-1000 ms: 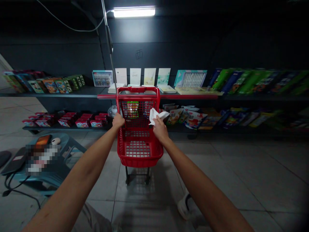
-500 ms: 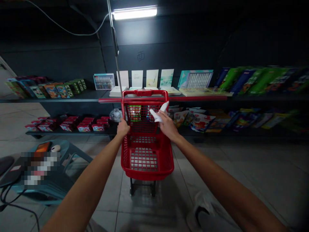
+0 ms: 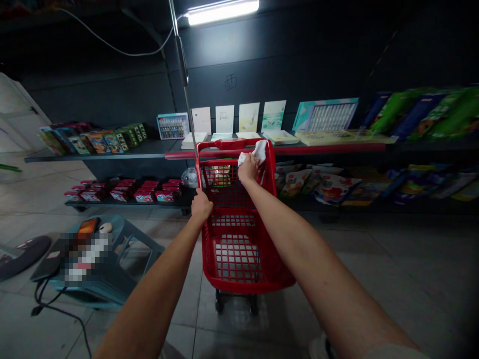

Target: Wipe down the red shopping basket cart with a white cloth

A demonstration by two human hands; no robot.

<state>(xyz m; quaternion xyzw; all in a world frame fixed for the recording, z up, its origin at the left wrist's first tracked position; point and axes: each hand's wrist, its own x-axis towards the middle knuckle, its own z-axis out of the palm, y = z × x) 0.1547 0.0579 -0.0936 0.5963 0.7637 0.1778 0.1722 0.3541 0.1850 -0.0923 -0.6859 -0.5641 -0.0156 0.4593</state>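
A red plastic shopping cart (image 3: pixel 249 287) stands in front of me, its grid basket facing up. My left hand (image 3: pixel 202 206) is closed around the left rim of the basket. My right hand (image 3: pixel 249 168) grips a crumpled white cloth (image 3: pixel 261 150) near the top right corner of the cart, just under the handle (image 3: pixel 228 144). Parts of the cloth stick out on both sides of the fingers. My right forearm hides some of the basket's right side.
Behind the cart runs a dark shelf (image 3: pixel 145 155) with upright cards, boxes and snack bags (image 3: pixel 333 184). To the left, a blue-grey plastic stool (image 3: pixel 123 229) carries a phone (image 3: pixel 89 227) and cables. A thin metal pole (image 3: pixel 189 107) rises beside the cart's left side.
My right hand with the cloth has shifted left and up relative to the cart, toward the handle. The left hand has slid slightly down the rim. The view has swung a little left.
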